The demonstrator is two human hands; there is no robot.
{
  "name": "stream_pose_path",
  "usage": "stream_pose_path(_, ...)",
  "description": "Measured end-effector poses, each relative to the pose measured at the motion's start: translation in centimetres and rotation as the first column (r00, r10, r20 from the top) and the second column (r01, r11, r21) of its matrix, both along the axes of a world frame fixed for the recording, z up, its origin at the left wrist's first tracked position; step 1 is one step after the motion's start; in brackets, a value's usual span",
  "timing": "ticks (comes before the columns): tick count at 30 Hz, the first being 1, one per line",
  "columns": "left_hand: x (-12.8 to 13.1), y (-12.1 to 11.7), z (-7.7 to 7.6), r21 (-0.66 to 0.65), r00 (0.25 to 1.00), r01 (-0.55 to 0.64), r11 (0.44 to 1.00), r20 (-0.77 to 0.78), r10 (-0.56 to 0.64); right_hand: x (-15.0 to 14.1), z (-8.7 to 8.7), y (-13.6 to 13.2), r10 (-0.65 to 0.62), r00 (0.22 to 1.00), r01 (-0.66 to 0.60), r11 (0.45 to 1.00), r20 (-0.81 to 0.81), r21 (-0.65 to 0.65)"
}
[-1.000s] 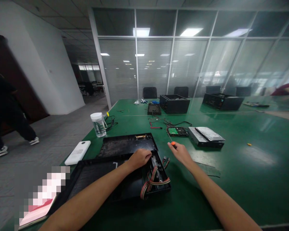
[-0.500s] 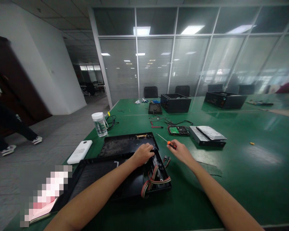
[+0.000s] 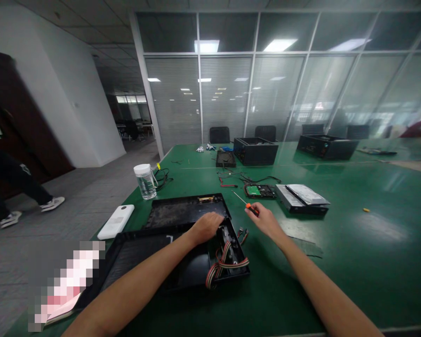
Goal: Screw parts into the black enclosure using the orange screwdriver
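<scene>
My right hand (image 3: 264, 219) holds a screwdriver (image 3: 252, 209) by its orange and black handle, over the green table. The screwdriver's thin metal shaft points up and left, away from me. My left hand (image 3: 206, 228) rests at the far right corner of a shallow black casing (image 3: 192, 269), its fingers bent and closed; what is under the fingertips is hidden. A striped ribbon cable (image 3: 214, 276) lies looped at the casing's right end, beside a small circuit board with metal parts. Just behind, a second black panel (image 3: 182, 209) lies flat.
A clear bottle (image 3: 146, 182) and a white power bank-like block (image 3: 115, 222) stand left. A hard drive (image 3: 259, 191) and a flat dark box with a silver top (image 3: 301, 199) lie right. Black computer cases (image 3: 255, 152) stand farther back. A person (image 3: 14, 182) walks at the far left.
My right hand and the screwdriver have shifted slightly right. My left hand's fingers have turned and drawn together a little at the casing's corner. The person at left has stepped slightly.
</scene>
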State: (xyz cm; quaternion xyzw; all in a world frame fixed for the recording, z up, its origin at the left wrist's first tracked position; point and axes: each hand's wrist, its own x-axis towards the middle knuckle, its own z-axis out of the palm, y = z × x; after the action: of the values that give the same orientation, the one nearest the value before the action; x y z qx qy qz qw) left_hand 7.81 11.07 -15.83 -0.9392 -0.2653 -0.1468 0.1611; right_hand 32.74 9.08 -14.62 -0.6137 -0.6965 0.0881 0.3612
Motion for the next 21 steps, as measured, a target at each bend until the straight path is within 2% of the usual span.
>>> stream_pose_path(4, -0.4, 0.3, -0.6, -0.096, 0.999, 0.039, 0.995, 0.035, -0.036, 0.1, -0.1, 0.1, -0.016, 1.000, 0.016, 0.999, -0.016, -0.029)
stream_pose_path(11, -1.2, 0.4, -0.8, -0.263, 0.972, 0.100, 0.960, 0.234, -0.037, 0.3, -0.2, 0.3, -0.025, 1.000, 0.025, 0.999, -0.009, -0.032)
stream_pose_path(18, -1.0, 0.3, -1.0, -0.317, 0.957, 0.151, 0.936, 0.285, -0.058, 0.4, -0.6, 0.4, -0.070, 0.994, 0.068, 0.997, -0.084, -0.028)
stream_pose_path(21, -1.0, 0.0, -0.8, -0.325, 0.963, 0.143, 0.935, 0.265, -0.055, 1.3, 0.0, 0.6, -0.040, 0.990, 0.041, 0.999, -0.138, 0.000)
